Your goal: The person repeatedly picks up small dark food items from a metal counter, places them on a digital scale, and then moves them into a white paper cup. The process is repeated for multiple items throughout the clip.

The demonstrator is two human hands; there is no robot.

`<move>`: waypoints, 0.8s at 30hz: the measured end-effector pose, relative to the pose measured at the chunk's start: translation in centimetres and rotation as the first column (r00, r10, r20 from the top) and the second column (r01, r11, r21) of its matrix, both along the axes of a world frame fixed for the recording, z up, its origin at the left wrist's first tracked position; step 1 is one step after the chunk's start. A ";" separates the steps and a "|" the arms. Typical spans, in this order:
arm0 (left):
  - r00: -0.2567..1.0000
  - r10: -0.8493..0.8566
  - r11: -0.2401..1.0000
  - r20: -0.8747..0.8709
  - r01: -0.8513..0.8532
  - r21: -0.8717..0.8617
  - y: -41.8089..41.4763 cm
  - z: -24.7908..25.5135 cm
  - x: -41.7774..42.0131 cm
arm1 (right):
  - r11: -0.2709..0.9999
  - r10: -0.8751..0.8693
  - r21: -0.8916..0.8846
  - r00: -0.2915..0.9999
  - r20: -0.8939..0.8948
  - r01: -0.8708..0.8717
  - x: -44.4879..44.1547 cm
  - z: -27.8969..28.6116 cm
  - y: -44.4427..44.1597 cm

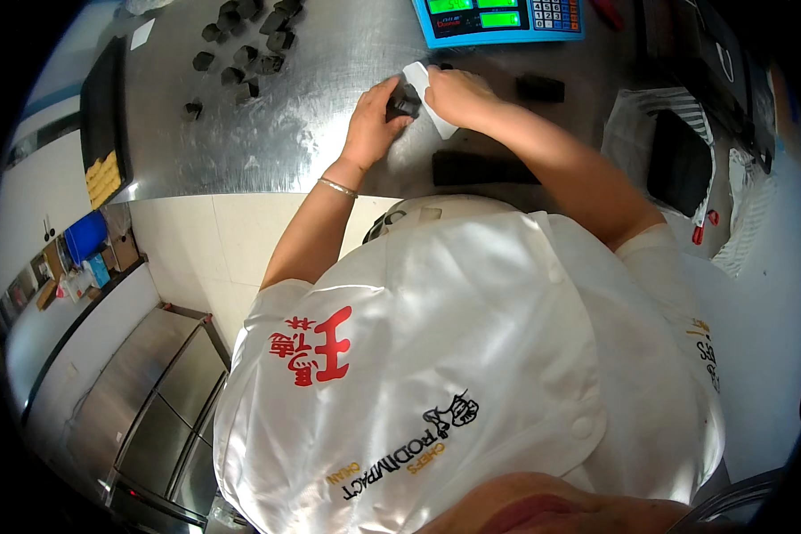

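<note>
My left hand (368,128) is on the steel worktop (294,120), its fingers and thumb around a small black block (404,105), which looks like dough. Close against that block, my right hand (457,97) grips a white flat scraper (444,127), standing on edge. Just right of my right hand lies a short black block (539,88). A long black strip (480,168) rests near the worktop's front edge, partly behind my right forearm. Many small black chunks (245,55) are scattered at the upper left. Part of the scraper is hidden by my right fingers.
A blue digital scale (507,37) with lit displays stands beyond my hands. At the right, an open plastic bag (631,127) holds a large black slab (681,163). A black tray (103,100) with a yellow sponge-like piece (103,179) is at the left edge.
</note>
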State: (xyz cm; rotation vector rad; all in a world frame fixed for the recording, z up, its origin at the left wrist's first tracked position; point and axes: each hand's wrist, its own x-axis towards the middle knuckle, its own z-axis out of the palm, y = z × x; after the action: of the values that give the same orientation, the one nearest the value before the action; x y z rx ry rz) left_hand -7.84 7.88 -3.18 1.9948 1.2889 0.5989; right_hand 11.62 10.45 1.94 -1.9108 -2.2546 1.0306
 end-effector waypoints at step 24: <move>0.924 0.161 0.986 0.346 -0.169 -0.005 12.6 8.3 7.1 | 0.655 -0.608 -0.089 0.453 -0.652 0.751 15.5 2.9 -10.0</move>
State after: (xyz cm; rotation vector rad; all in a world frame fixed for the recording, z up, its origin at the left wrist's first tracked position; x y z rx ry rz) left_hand -0.74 20.44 5.12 1.7118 1.2392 1.0023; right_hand 27.16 0.40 4.80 -1.7233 -0.9851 1.0013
